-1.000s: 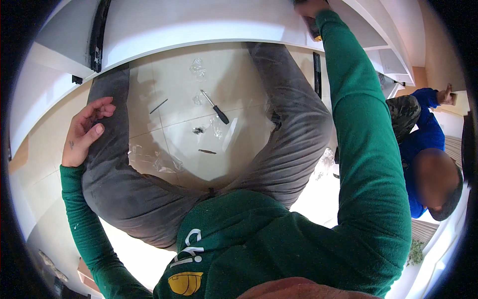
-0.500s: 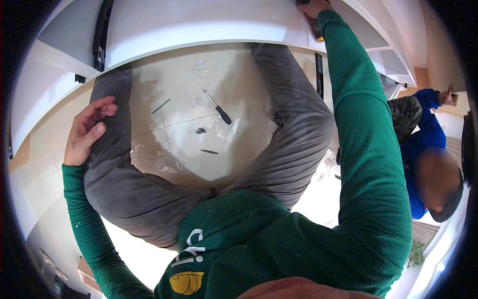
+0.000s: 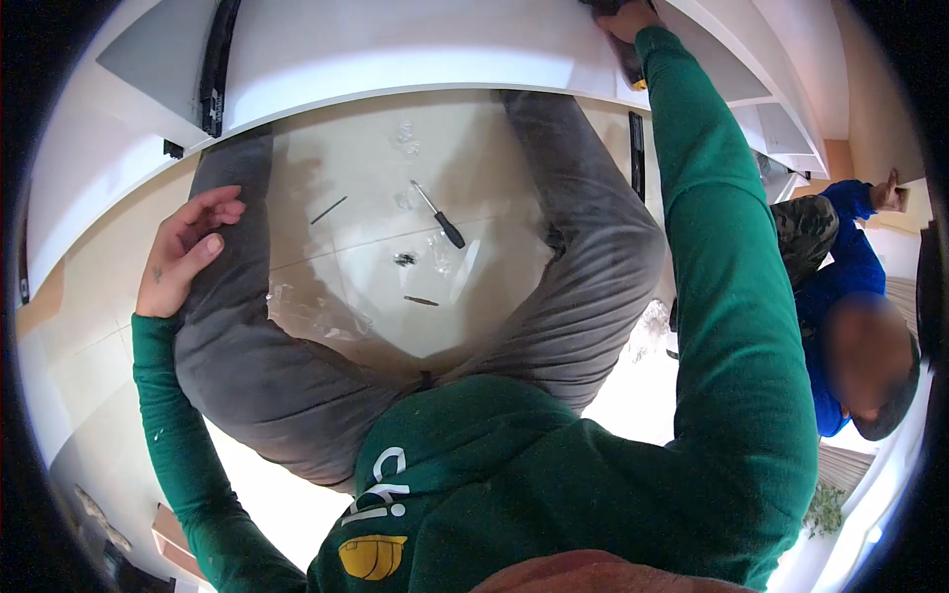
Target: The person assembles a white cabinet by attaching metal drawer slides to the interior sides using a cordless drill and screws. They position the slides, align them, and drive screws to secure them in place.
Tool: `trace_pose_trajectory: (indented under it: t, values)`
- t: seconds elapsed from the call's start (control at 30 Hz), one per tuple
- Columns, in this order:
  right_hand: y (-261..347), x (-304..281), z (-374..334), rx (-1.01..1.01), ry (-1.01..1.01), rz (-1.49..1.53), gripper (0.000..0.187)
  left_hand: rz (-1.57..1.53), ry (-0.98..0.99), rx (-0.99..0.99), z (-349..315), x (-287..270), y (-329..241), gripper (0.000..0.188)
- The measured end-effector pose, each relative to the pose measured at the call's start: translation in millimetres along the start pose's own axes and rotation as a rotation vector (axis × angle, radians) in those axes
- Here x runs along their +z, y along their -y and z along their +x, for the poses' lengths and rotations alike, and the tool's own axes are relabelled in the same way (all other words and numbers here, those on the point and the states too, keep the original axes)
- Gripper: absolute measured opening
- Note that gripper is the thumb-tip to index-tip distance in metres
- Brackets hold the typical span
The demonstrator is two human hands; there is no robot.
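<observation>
My right hand [image 3: 630,20] reaches far forward to the top edge, closed round what looks like a cordless drill. Its dark lower end with a yellow patch [image 3: 636,79] shows below the hand; its front is cut off by the frame. The drill is against the inside of a white cabinet [image 3: 425,54]. My left hand [image 3: 188,252] is empty, palm turned inward and fingers loosely curved but apart, resting by my left leg. On the tiled floor between my legs lie a black-handled screwdriver [image 3: 450,230], a thin dark bit [image 3: 328,210] and a shorter bit [image 3: 422,300].
A small heap of dark screws [image 3: 404,259] and clear plastic bags [image 3: 321,306] lie on the floor. Black drawer runners [image 3: 215,89] are fixed to the cabinet's side. Another person in a blue top [image 3: 840,272] crouches at the right.
The view has shifted slightly, so floor and cabinet sit a little lower and to the right. Both hands keep nearly the same pose, the right still on the drill.
</observation>
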State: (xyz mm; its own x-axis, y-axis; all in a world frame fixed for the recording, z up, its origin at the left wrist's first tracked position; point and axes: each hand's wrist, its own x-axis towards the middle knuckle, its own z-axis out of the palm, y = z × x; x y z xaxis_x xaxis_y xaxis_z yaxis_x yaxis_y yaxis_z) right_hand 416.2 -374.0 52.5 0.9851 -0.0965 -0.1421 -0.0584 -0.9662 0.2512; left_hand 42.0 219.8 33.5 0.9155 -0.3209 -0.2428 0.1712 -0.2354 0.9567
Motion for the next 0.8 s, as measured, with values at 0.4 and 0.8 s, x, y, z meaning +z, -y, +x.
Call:
trace_pose_trajectory:
  t: [0.4,0.8]
  values:
    - [-43,42,56,-0.169,-0.127,-0.164,0.069,0.014,0.036,0.019,5,1,4,0.057]
    - [-46,36,58,-0.173,-0.044,-0.162,0.073,-0.016,0.010,0.039,3,-2,12,0.056]
